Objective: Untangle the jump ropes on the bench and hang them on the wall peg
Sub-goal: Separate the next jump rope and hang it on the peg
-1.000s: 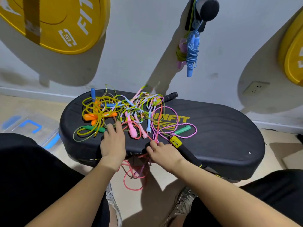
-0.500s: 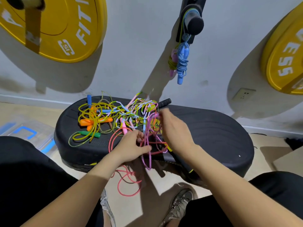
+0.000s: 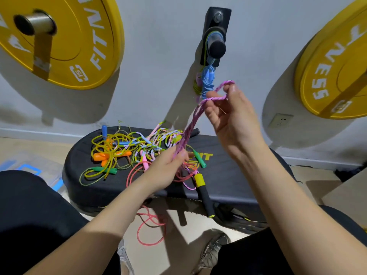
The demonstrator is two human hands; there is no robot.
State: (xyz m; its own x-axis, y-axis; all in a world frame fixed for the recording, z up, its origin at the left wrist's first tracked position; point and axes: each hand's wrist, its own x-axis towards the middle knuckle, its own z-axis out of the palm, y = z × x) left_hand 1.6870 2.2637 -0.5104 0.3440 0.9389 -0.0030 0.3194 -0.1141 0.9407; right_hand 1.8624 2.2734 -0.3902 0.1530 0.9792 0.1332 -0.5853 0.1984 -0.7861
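The pink-and-purple braided rope (image 3: 191,124) is stretching in a doubled bundle between the two hands, raised above the surface. The right hand (image 3: 234,120) is holding its upper end near the wall. Its fingers are curled, and the rope's loops are caught between thumb and forefinger. The left hand (image 3: 168,169) is gripping the same strands lower down, fingers closed round them just over the padding. Below that hand the rope is trailing down beside a black-and-yellow handle (image 3: 202,192), which is lying across the front edge.

The tangle (image 3: 131,147) of other ropes is sitting on the left half of the black padded surface (image 3: 248,175), with yellow, pastel beaded and coral cords crossing one another. Two green handles are showing, one (image 3: 198,159) by the left hand and one (image 3: 112,171) well apart at the left. The orange handles (image 3: 101,156) are bunched under cords, so I cannot count them. A coral rope (image 3: 151,231) is hanging off the front edge in loops toward the floor.

The wall peg (image 3: 216,46) is sticking out of the grey wall above the surface. It is carrying two ropes, a coiled blue rope (image 3: 208,80) and a yellow-green rope (image 3: 196,88) beside it. Two yellow weight plates are hanging on the wall, one (image 3: 69,36) at the left and one (image 3: 337,76) at the right. One wall socket (image 3: 280,120) is showing below the right plate.
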